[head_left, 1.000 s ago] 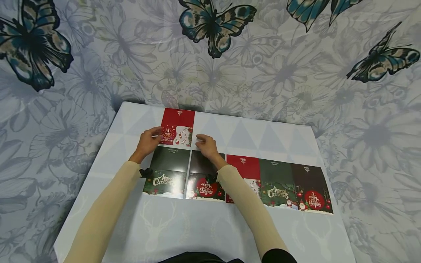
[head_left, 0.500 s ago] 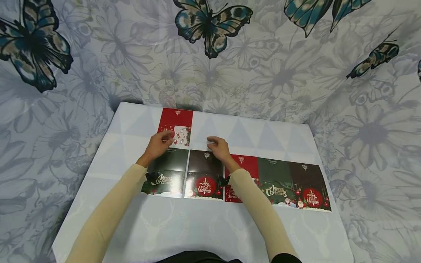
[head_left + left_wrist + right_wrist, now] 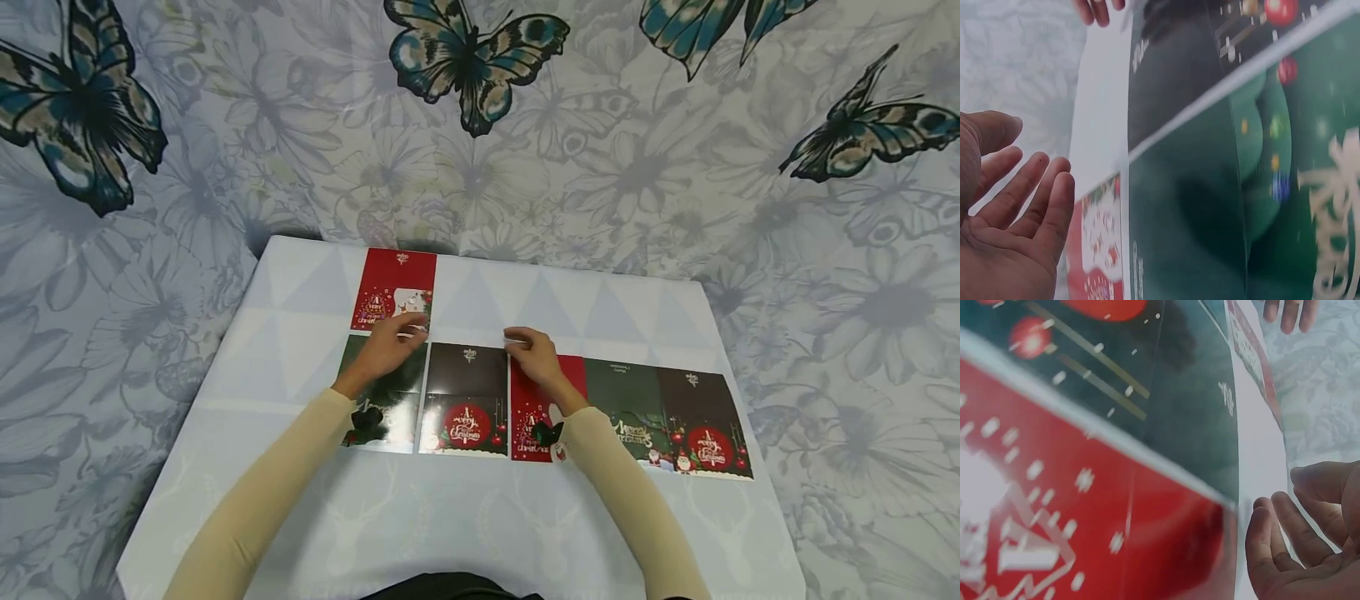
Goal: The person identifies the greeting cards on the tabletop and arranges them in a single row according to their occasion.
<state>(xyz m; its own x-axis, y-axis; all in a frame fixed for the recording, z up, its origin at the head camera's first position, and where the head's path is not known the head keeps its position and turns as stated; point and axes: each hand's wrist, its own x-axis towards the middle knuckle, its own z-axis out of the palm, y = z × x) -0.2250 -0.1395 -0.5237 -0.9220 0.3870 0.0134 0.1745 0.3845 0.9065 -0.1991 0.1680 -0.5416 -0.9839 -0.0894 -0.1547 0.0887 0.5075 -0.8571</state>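
- Hovering over the green Christmas card (image 3: 382, 392), the left hand (image 3: 387, 348) has relaxed, spread fingers, holding nothing.
- Right hand (image 3: 538, 358), loosely curled, empty, sits two cards right of it, over the red Christmas card (image 3: 542, 400).

The person wears long, close-fitting sleeves of a pale cream colour on both arms; the left sleeve (image 3: 255, 500) and the right sleeve (image 3: 630, 508) cover each arm down to the wrist and end there in a plain edge. The fabric looks smooth and thin, without any pattern, print or buttons. At each wrist sits a small black device with a dark strap, the one on the left wrist (image 3: 367, 423) and the one on the right wrist (image 3: 547, 433). The left hand (image 3: 386, 350) and the right hand (image 3: 536, 360) are bare, with no gloves, rings or bracelets visible. At the near edge a piece of black clothing (image 3: 450, 586) shows on the body.
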